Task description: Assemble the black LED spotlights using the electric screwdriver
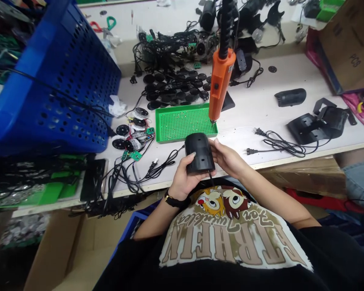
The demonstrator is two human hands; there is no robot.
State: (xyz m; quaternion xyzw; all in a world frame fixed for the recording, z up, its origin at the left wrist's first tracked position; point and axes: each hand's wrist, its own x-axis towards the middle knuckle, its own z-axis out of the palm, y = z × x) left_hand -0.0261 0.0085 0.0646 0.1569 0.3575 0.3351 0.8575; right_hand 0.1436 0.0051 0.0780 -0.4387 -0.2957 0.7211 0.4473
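In front of my chest is a black curved plastic housing (199, 151) with small holes in its face and a black cord running from its lower edge. My left hand (184, 176) grips it from the left, the thumb over the face and fingers underneath. On the other side my right hand (229, 159) closes against the housing's right edge, its fingers partly hidden behind it. Just beyond lies a green perforated tray (161, 126) with small screws scattered in it. An orange electric screwdriver (220, 89) hangs with its bit over the tray's right corner.
A blue perforated basket (79, 72) stands at left. Wired circuit boards (135, 155) and black discs (176, 87) lie beyond and left of the tray. At right are corded black housings (305, 127), power plugs (251, 151) and a cardboard box (350, 48).
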